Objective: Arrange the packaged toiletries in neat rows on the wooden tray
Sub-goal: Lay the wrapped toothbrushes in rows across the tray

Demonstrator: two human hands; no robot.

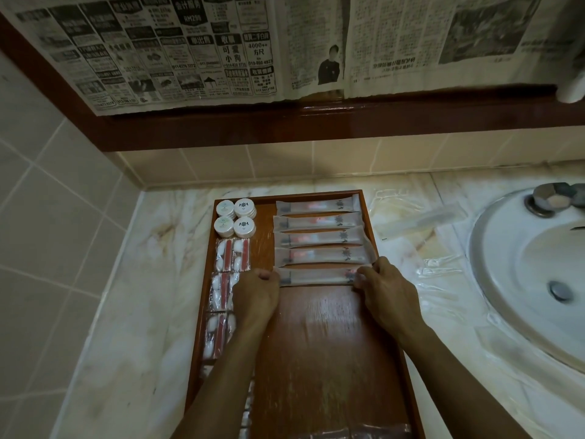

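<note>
Both hands, left hand (258,288) and right hand (384,285), pinch ends of frosted long packet (316,277), fifth row on wooden tray (332,343).

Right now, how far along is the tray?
Done: four round tubs sit at the far left corner of the tray, vanity packs line the left edge, four long sachets are stacked in rows. In hand: left hand and right hand grip the fifth sachet by its ends. Left: one sachet lies on the counter; the tray's near half is bare.

Left hand (256,291), right hand (384,288) bare; forearms bare, no sleeves, rings or watch visible.
</note>
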